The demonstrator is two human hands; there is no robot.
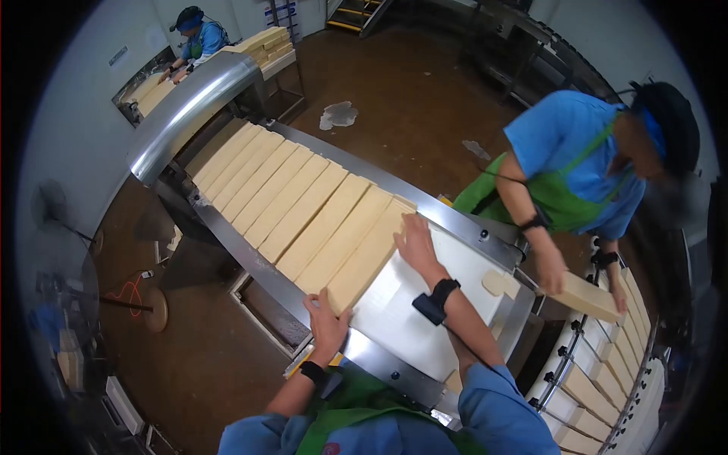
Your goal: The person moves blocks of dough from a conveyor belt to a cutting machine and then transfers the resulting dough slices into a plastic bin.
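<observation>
A row of long pale yellow slabs [284, 193] lies side by side on a white conveyor belt [425, 296]. My left hand [327, 322] grips the near end of the last slab [371, 254] in the row. My right hand [415, 241] presses on the far end of the same slab. Both my wrists carry black bands. A short pale piece [500, 284] lies on the belt past my right arm.
A co-worker in blue shirt and green apron [576, 174] stands across the belt, holding a slab [588, 296] over a second conveyor [607, 364] filled with slabs. Another person [199, 38] works at the far end beside stacked slabs [267, 44]. A steel tunnel [189, 110] covers the belt.
</observation>
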